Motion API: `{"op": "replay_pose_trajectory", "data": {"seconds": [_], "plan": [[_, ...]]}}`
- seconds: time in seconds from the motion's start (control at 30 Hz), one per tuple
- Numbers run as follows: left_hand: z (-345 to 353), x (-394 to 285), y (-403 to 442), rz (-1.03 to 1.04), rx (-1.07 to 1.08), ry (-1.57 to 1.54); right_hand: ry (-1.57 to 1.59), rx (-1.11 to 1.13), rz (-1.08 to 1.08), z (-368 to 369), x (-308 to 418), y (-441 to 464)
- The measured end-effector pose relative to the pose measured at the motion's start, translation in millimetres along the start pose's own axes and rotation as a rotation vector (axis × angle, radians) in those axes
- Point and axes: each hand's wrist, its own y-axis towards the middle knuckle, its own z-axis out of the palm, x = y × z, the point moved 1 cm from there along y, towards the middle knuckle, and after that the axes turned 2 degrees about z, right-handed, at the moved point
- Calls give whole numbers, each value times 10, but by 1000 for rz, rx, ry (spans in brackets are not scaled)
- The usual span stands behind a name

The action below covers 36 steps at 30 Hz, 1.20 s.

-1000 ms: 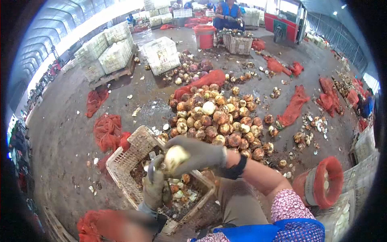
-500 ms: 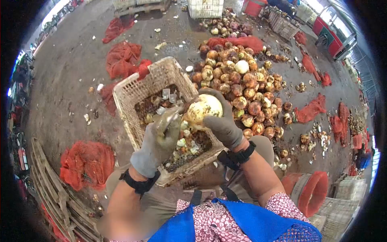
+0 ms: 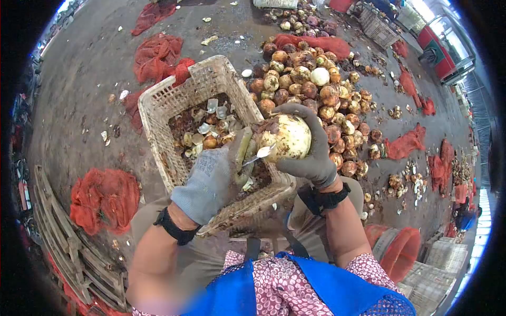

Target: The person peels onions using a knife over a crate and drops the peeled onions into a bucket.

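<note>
My right hand (image 3: 308,152), in a grey glove, is wrapped round a large pale onion (image 3: 290,138) with brown stains. Against the onion's left side, my left hand (image 3: 219,171), also gloved, is closed on a small knife (image 3: 252,160) whose blade touches the onion; a pale bit lies at its tip. Both hands are over the right side of a dirty plastic crate (image 3: 158,113). Inside the crate are peelings, onion scraps and small onions (image 3: 210,142).
A heap of onions (image 3: 327,95) spreads beyond the crate. Red mesh bags (image 3: 108,200) lie on the floor at left and right. A wooden pallet (image 3: 63,237) is at lower left, a red bucket (image 3: 403,253) at lower right, beside pale crates (image 3: 429,279).
The view has tilted down since the first frame. Lately my left hand has come against the onion's left side, and the knife blade now shows. My right hand still holds the onion.
</note>
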Motion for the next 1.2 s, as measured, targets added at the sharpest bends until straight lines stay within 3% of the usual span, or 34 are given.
{"op": "replay_pose_trajectory", "data": {"seconds": [0.17,0.3,0.37,0.43,0.53,0.6,0.7,0.73,0.83,0.87,0.97,1.03,1.1,1.17,1.2], "plan": [[-49,-18,9,50,72,83,-53,11,5,-20,-9,-56],[-96,-29,46,-125,259,-14,-147,35,-38,11,-9,-31],[51,115,27,-232,374,136,-373,68,-185,31,-7,-16],[107,214,-61,-181,290,102,-396,82,-198,61,21,-25],[186,365,-138,-140,233,213,-262,67,-78,120,37,-76],[191,424,-177,-49,190,281,368,128,289,223,102,-102],[134,315,-110,-45,140,345,632,128,413,281,30,-134],[65,296,-63,2,212,347,585,90,421,298,25,-123],[-33,236,-32,-34,221,484,364,81,285,309,54,-110],[-22,278,-42,45,159,494,366,80,283,314,47,-113],[76,422,-37,51,139,489,944,213,502,332,-56,-213],[32,316,23,40,150,492,1295,298,504,404,-317,-313],[53,303,36,21,162,494,1237,250,600,352,-283,-340],[105,406,8,89,-18,205,1192,98,604,293,-254,-280],[61,393,4,43,12,124,831,109,469,260,-154,-161]]}}
